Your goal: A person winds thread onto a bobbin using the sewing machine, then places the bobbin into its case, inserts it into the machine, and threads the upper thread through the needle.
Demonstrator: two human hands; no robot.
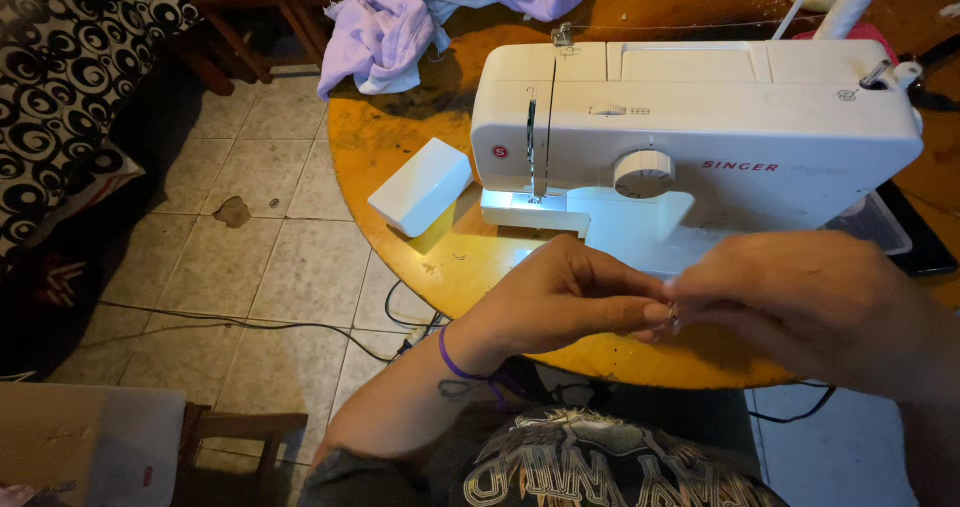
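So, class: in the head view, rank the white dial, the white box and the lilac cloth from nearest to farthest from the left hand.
From the left hand:
1. White dial, on the machine's front, just above.
2. White box, on the table, left.
3. Lilac cloth, at the table's far edge.

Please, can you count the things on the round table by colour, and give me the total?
White: 3 (sewing machine, small box-shaped cover, thread spool)
Lilac: 1 (cloth heap)
Black: 1 (flat pad under the machine)
Total: 5
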